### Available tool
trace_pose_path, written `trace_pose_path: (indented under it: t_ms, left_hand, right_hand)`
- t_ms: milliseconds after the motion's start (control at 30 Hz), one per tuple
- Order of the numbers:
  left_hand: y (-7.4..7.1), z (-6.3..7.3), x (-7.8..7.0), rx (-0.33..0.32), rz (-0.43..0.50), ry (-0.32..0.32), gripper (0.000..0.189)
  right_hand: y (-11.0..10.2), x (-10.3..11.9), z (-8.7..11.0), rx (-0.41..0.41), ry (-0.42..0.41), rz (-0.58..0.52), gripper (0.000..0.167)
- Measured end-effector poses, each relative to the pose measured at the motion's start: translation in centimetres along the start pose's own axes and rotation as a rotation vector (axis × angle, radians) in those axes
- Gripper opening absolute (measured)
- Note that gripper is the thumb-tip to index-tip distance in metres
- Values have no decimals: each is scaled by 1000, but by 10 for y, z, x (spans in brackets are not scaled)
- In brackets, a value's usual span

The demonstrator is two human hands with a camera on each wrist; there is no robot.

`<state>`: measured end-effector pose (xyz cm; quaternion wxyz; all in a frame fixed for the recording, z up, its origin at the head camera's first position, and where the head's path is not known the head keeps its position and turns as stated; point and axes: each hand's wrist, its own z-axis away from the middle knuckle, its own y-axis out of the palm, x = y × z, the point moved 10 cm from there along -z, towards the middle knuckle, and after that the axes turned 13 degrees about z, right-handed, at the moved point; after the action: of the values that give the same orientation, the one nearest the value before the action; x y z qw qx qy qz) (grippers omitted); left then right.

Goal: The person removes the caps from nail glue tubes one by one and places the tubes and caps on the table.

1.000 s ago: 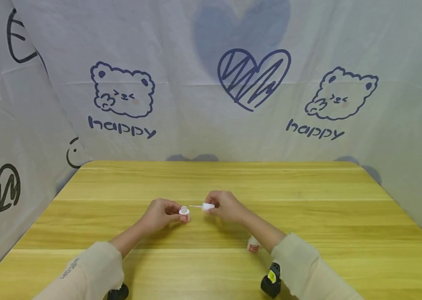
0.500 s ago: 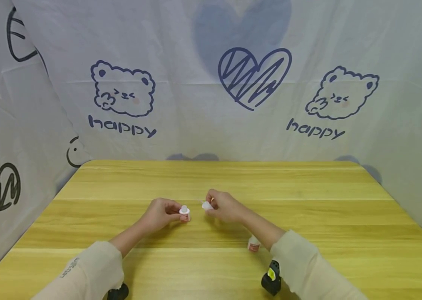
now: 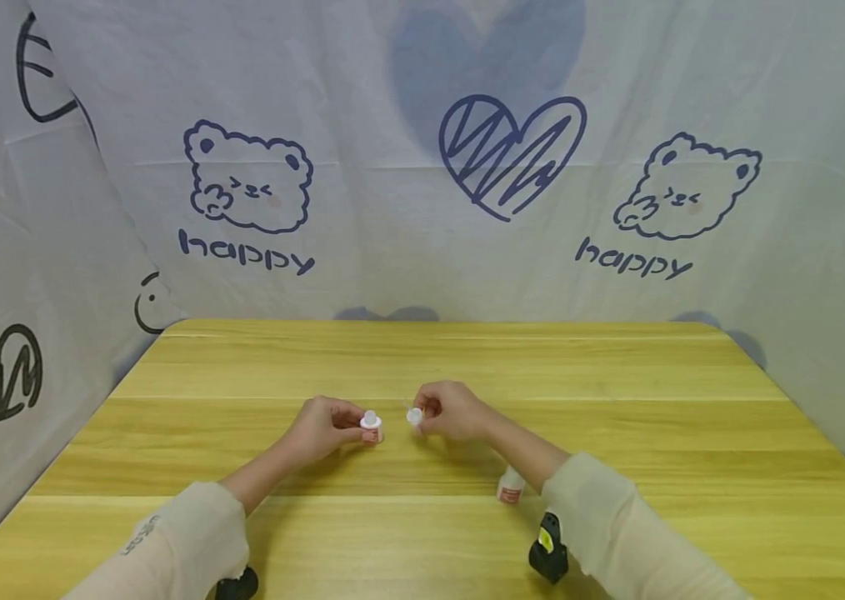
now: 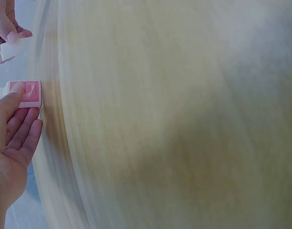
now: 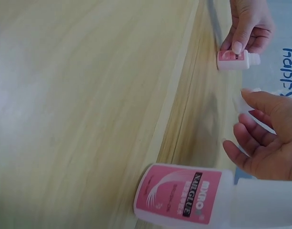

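Observation:
My left hand pinches a small uncapped glue bottle by its sides, upright on the table with its pale nozzle up. Its pink label shows in the left wrist view. Just to the right, my right hand holds a white brush cap between thumb and fingers, above the table. A round end of the cap faces the head camera, and the thin brush shows only faintly behind it. A gap separates cap and bottle.
A second, capped bottle with a pink "NAIL GLUE" label stands under my right forearm, near the wrist camera. The wooden table ends at a white cloth printed with bears and hearts.
In my right hand the brush cap has turned: its brush pointed left toward the bottle and now points away, with the cap's end facing the head camera. My left hand holds still.

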<state>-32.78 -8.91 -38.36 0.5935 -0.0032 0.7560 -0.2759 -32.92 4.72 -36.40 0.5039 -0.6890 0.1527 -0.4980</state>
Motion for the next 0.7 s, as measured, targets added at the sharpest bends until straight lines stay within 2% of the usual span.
trace_pose_path:
  t_ms: [167, 433, 700]
  left_hand:
    - [0, 0, 0, -4, 4, -7, 23]
    - [1, 1, -3, 8, 22, 15, 23]
    - [1, 0, -2, 11, 18, 14, 21]
  right_hand:
    - [2, -2, 0, 14, -9, 8, 13]
    - [7, 2, -1, 25, -52, 69, 13]
    - [9, 1, -1, 38, -38, 115, 12]
